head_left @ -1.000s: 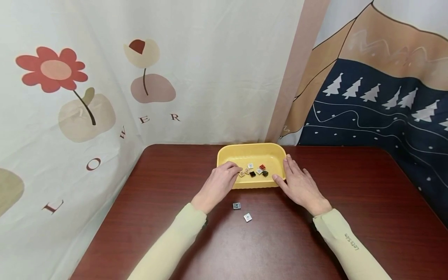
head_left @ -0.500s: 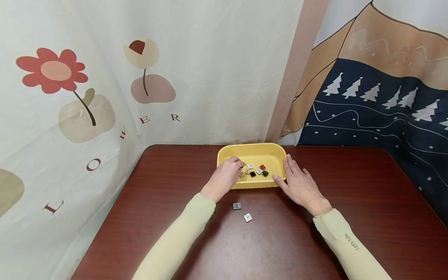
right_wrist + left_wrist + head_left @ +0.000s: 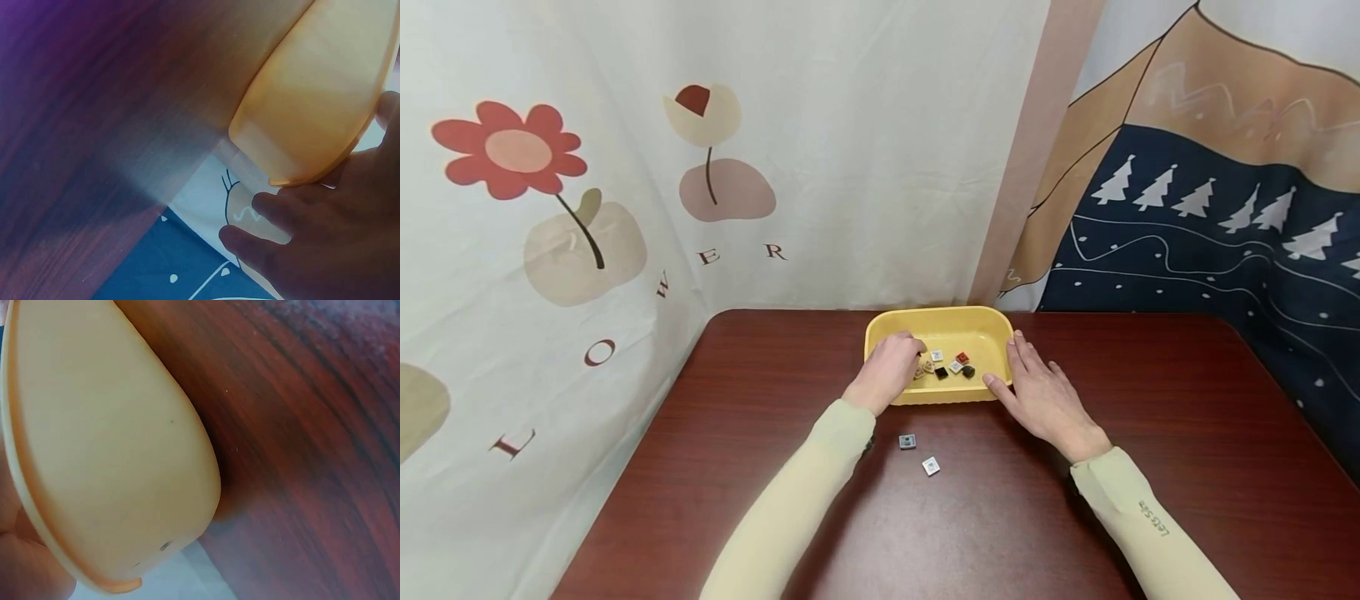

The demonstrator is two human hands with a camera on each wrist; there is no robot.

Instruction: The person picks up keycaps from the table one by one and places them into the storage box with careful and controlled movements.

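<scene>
A yellow plastic tray [image 3: 955, 394] stands near the table's far edge with several small square pieces inside. Among them are a red piece [image 3: 962, 357], a black piece [image 3: 942, 373], a white piece [image 3: 937, 356] and a beige piece [image 3: 928, 367]. My left hand [image 3: 889, 367] reaches over the tray's left front rim, fingers bent down inside; I cannot tell whether the hidden fingertips hold a piece. My right hand [image 3: 1047, 404] rests against the right end, thumb at the front corner and fingers straight along the side. In the right wrist view, fingers [image 3: 256, 247] extend past the rim.
In front of the tray, a grey square piece [image 3: 907, 442] and a white square piece [image 3: 931, 466] lie on the dark red wooden table [image 3: 1000, 533]. A printed curtain [image 3: 850, 167] hangs just behind the table.
My left hand has moved slightly forward into the tray, its fingers bending further down. The left forearm has shifted right. My right hand and the two pieces on the table stay put.
</scene>
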